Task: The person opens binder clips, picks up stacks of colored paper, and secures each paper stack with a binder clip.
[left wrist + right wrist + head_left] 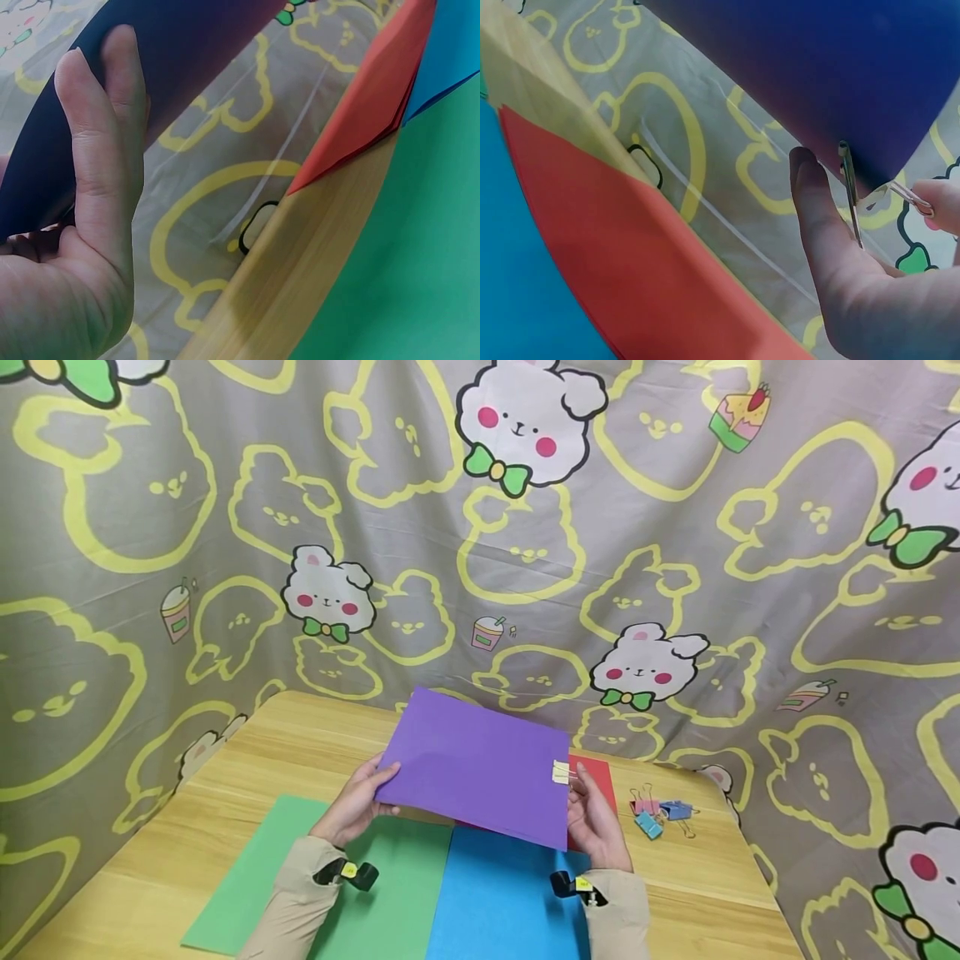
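A purple sheet of paper (472, 768), possibly several layers, is held up tilted above the table. My left hand (356, 802) grips its left edge, thumb on top and fingers beneath; the left wrist view shows those fingers (101, 165) along the dark underside. On the right edge sits a pale yellow binder clip (560, 772) with its wire handles spread to both faces of the paper. My right hand (596, 818) pinches this clip between thumb and fingers. In the right wrist view the thumb (941, 199) touches one wire handle, and a finger lies beside the other.
Green paper (247, 877) and blue paper (510, 902) lie side by side on the wooden table (712, 877). Red paper (596, 772) is partly hidden behind the purple sheet. Several pink, blue and teal binder clips (648, 825) lie at right. A patterned curtain (420, 527) hangs behind.
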`<state>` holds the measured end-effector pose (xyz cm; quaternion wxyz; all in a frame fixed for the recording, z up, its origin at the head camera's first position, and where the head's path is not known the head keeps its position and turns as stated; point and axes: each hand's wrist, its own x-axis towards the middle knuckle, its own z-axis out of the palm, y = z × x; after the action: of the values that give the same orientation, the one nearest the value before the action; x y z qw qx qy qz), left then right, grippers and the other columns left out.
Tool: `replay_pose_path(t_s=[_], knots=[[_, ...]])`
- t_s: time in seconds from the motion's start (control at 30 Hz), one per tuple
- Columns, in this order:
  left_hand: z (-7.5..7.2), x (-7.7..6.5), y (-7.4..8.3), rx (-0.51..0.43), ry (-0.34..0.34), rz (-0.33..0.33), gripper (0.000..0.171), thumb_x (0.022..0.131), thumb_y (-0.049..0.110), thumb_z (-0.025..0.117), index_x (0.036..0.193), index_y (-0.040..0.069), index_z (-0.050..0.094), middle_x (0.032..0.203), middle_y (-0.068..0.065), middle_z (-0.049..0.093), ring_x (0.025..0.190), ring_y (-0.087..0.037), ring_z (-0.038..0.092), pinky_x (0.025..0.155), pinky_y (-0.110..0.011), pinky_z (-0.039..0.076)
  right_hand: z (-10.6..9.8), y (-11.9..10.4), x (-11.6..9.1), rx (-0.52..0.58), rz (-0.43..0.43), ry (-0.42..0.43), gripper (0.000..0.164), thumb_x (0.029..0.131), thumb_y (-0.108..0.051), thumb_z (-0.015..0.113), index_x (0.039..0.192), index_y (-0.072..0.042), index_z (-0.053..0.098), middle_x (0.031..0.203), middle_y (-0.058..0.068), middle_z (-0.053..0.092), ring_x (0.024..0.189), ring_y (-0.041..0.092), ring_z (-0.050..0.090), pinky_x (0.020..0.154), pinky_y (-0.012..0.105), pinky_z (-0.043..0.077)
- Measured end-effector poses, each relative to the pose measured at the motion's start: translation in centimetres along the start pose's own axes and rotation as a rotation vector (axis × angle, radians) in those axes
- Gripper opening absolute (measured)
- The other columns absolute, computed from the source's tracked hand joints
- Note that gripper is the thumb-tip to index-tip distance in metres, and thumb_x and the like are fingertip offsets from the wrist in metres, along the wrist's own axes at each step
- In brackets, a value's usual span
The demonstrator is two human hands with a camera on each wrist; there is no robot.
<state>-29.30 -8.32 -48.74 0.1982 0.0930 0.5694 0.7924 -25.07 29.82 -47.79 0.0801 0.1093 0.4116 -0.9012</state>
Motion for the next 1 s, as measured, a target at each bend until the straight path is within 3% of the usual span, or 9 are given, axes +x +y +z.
replay_pose_path(t_s=[0.23,0.5,0.67,0.87,1.0], knots=[[0.0,0.0,0.0,-0.006,-0.001,0.01,0.059,0.106,0.028,0.044,0.154,0.005,0.019,0.085,0.003,0.067,0.064,-0.008,0.065,0.053,-0.021,0.054,0.1,0.1,-0.1,-0.002,0.01,-0.001,0.037,0.101,-0.048,0.048,0.098,-0.013,0.062,0.083,0.0,0.075,0.073,0.009,0.07,0.072,0.022,0.058],[0.0,0.0,0.0,-0.014,-0.006,0.003,0.061,0.106,0.028,0.044,0.156,0.006,0.016,0.086,0.003,0.067,0.064,-0.008,0.065,0.053,-0.021,0.054,0.2,0.1,-0.2,0.006,0.029,-0.02,0.045,0.099,-0.053,0.048,0.123,-0.015,0.047,0.096,-0.002,0.075,0.086,0.008,0.072,0.082,0.023,0.059],[-0.1,0.0,0.0,-0.02,-0.003,0.005,0.06,0.106,0.027,0.043,0.156,0.006,0.017,0.086,0.003,0.067,0.064,-0.008,0.065,0.053,-0.02,0.054,0.2,0.0,-0.2,0.025,0.031,-0.075,0.048,0.098,-0.056,0.046,0.129,-0.02,0.04,0.096,-0.003,0.073,0.082,0.007,0.07,0.079,0.022,0.058],[0.1,-0.1,0.1,-0.002,-0.002,0.001,0.061,0.106,0.027,0.043,0.156,0.007,0.015,0.087,0.003,0.066,0.065,-0.008,0.065,0.054,-0.021,0.054,0.4,-0.1,-0.6,0.028,0.062,-0.217,0.039,0.105,-0.044,0.041,0.138,-0.025,0.04,0.11,-0.006,0.071,0.096,0.005,0.069,0.088,0.022,0.057],[0.2,0.0,0.0,0.009,0.005,-0.007,0.061,0.106,0.028,0.044,0.157,0.008,0.016,0.089,0.001,0.066,0.067,-0.009,0.065,0.055,-0.022,0.054,0.9,-0.2,-1.1,-0.074,0.045,-0.223,0.035,0.108,-0.028,0.039,0.142,-0.025,0.034,0.115,-0.007,0.07,0.102,0.006,0.069,0.091,0.025,0.057]])
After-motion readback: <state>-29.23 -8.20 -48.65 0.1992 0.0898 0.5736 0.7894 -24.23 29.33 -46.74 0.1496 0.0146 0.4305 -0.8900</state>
